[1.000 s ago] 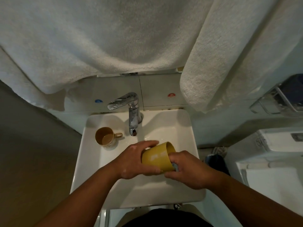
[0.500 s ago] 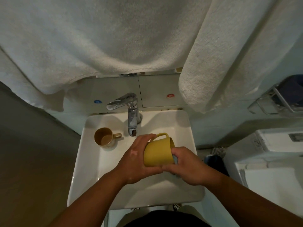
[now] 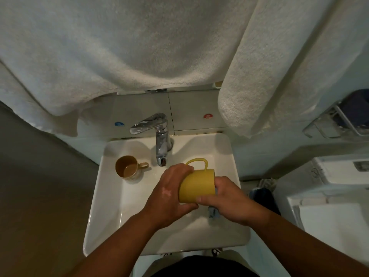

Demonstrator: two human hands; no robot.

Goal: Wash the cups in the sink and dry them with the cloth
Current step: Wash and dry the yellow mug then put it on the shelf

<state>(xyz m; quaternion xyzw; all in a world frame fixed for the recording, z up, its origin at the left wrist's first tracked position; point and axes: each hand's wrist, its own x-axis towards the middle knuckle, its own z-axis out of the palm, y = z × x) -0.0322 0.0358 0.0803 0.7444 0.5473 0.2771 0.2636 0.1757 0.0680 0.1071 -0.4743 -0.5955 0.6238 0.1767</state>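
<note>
You hold a yellow cup (image 3: 196, 185) on its side over the white sink (image 3: 103, 196), handle up and mouth turned toward your right. Your left hand (image 3: 168, 196) wraps its closed end, fingers curled over the top and thumb beneath. Your right hand (image 3: 229, 198) grips the rim end, and a bit of blue cloth (image 3: 213, 212) shows below it — whether those fingers pinch the cloth is unclear. A second cup (image 3: 127, 166), brown, stands upright in the basin's far left corner, just left of the chrome tap (image 3: 159, 140), well apart from your hands. No water is visibly running. The likely risk is a wet, smooth cup twisting out of your grip and striking the hard basin — or knocking the tap just beyond it. White towels (image 3: 119, 47) hang overhead across the wall, and a white appliance (image 3: 329, 196) sits to your right.
</note>
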